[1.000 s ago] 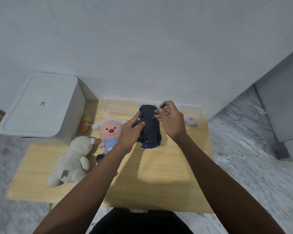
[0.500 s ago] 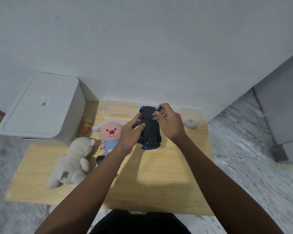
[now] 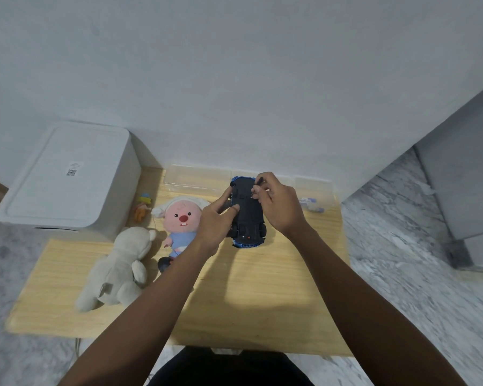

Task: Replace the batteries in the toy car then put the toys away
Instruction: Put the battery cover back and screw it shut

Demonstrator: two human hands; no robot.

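Your toy car [image 3: 248,215] lies upside down near the far middle of the wooden bench [image 3: 262,288], black underside up, blue body showing only at its two ends. Your left hand [image 3: 214,228] steadies its left flank, thumb and forefinger curled against the chassis. Your right hand [image 3: 279,203] is bunched over the far right part of the underside, fingertips pinching a small dark tool [image 3: 260,181]; what kind of tool it is stays too small to tell, and your fingers hide the spot it works on.

Just left of the car sits a pink-faced plush doll [image 3: 180,221] in a white hood and blue outfit, partly covered by your left wrist. Beside it a cream plush bear [image 3: 120,270] lies sprawled toward the near left edge. A small orange and blue figure [image 3: 142,207] stands behind them, too blurred to make out further.

At the far left corner a white storage bin [image 3: 67,179] rests with its lid shut, a small barcode label on top; its contents are hidden. Along the wall behind the car stands a clear plastic box [image 3: 195,179], its contents not visible. To the right, a second clear container [image 3: 315,195] holds small white and blue items that could be batteries, though they are hard to resolve.
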